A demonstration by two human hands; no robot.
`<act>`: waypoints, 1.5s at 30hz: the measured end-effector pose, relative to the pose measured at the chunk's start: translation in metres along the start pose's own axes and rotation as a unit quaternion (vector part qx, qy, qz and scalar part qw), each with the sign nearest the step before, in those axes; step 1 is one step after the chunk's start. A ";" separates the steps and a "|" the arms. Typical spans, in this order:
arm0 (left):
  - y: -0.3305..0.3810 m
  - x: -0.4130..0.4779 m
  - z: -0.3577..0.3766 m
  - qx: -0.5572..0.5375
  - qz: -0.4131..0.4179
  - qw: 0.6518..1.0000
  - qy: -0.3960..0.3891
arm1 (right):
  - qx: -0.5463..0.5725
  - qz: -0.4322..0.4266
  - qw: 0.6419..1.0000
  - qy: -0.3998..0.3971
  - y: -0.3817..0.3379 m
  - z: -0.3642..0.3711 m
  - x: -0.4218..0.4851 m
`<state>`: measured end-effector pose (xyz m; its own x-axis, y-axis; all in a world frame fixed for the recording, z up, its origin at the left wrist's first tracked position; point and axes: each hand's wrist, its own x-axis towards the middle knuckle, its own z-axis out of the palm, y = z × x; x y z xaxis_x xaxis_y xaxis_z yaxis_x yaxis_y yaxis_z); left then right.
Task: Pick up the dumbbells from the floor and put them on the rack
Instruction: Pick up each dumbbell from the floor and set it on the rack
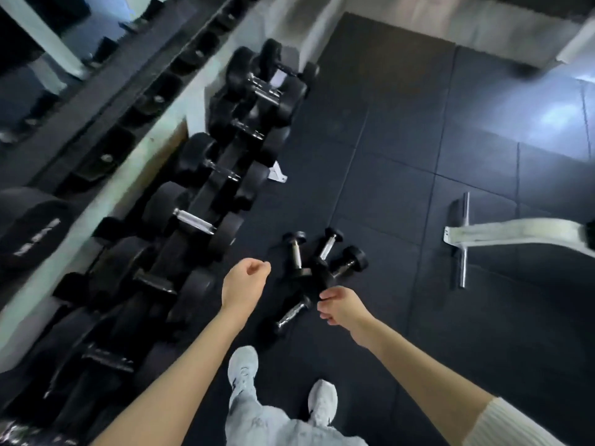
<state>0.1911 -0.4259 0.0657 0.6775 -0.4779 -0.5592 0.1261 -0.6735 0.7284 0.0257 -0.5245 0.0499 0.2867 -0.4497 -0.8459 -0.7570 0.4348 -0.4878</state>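
Note:
Several small black dumbbells with chrome handles lie in a loose cluster on the dark rubber floor: one [297, 254] at the left, one [327, 246] beside it, one [349, 260] at the right, and one [291, 315] nearer my feet. My left hand [244, 281] hovers above the floor just left of the cluster, fingers loosely curled, holding nothing. My right hand [338, 305] hangs over the near side of the cluster, fingers curled and empty. The dumbbell rack [193, 201] runs along the left wall, loaded with larger black dumbbells.
A white bench base with a chrome crossbar [463, 239] stands on the floor to the right. My two grey shoes [243, 368] are at the bottom centre. A mirror lines the wall at the far left. Open rubber flooring stretches ahead.

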 end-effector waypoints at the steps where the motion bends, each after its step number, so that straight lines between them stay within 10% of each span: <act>1: -0.002 0.005 0.017 0.010 -0.008 1.000 -0.011 | 0.003 0.010 1.000 0.015 0.014 -0.012 0.008; 12: -0.069 0.123 0.146 0.141 -0.101 0.979 -0.108 | 0.255 0.160 0.953 0.039 0.106 -0.032 0.146; 27: -0.359 0.305 0.253 0.327 -0.154 0.928 -0.096 | 0.396 0.273 0.877 -0.017 0.259 0.087 0.449; 39: -0.477 0.394 0.306 0.363 -0.153 0.871 -0.294 | 0.473 0.176 0.863 -0.018 0.309 0.174 0.591; 45: -0.484 0.396 0.321 0.425 -0.142 0.853 -0.267 | 0.550 0.157 0.820 0.038 0.305 0.185 0.604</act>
<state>0.1658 -0.4707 -0.6353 0.2524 -0.2623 -0.9314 -0.4945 -0.8624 0.1089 0.0763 -0.5190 -0.6500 0.1106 -0.2105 -0.9713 0.2121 0.9598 -0.1839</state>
